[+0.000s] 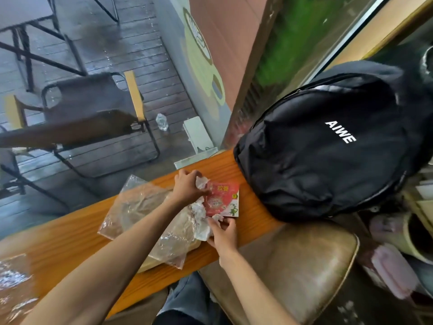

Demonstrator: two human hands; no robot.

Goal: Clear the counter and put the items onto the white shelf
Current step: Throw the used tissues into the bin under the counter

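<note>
Red-and-white packet [222, 199], printed with Chinese characters and a green cartoon figure, lies on the orange wooden table [70, 233], caught between our two hands. Our left hand [188, 187] comes in from the far side, its fingers curled round a crumpled bit of white plastic wrap [201, 182] at the packet's upper left corner. Our right hand [223, 233] sits at the near edge of the packet, its fingers pinching more of the same crumpled white wrap [216, 217] just below the packet's bottom edge. Under our left forearm we see a clear plastic bag [140, 214] spread flat on the table, brownish contents showing through it; its right end touches the wrap by the packet. Another patch of shiny clear plastic [14, 275] lies at the table's near left corner, blurred. Just right of the packet, a black backpack [328, 146] lettered "AIWE" rests on the table's far right end. Below it stands a worn brown leather chair seat [302, 263], beside our right arm. Beyond the table, through glass, we see a wet wooden deck [131, 50], a dark folding chair [93, 106] with yellow armrests, and a small water bottle [162, 121] standing on the boards.
</note>
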